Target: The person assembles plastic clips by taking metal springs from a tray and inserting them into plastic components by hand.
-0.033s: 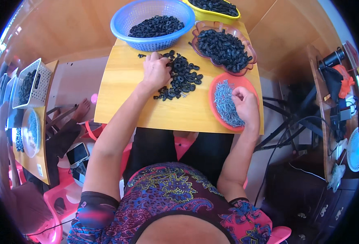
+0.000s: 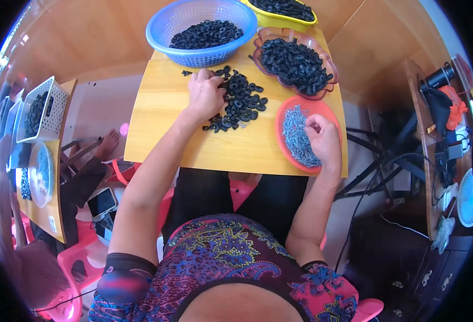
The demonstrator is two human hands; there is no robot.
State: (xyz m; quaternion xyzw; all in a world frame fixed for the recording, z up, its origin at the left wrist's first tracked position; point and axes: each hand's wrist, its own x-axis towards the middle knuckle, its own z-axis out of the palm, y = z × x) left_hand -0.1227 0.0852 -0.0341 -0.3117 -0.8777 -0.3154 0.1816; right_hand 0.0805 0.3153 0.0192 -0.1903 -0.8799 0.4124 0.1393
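Observation:
A loose pile of small black ring-shaped pieces (image 2: 242, 96) lies on the yellow wooden table (image 2: 159, 123). At the pile's left edge is my left hand (image 2: 206, 94), its fingers bent and closed at the black pieces; the fingertips are partly hidden. My right hand (image 2: 325, 138) hovers over an orange-red plate (image 2: 330, 110) heaped with tiny grey-blue metal pieces (image 2: 296, 134), perhaps screws or pins. Its thumb and fingers meet in a pinch, and anything between them is too small to make out.
A blue perforated basket (image 2: 159, 35) of black rings stands at the back. Beside it are a yellow basin (image 2: 271, 20) and a brownish scalloped dish (image 2: 330, 70) of black pieces. At left, another person's bare foot (image 2: 108, 144) shows near a second table (image 2: 55, 214) with a white basket (image 2: 59, 102).

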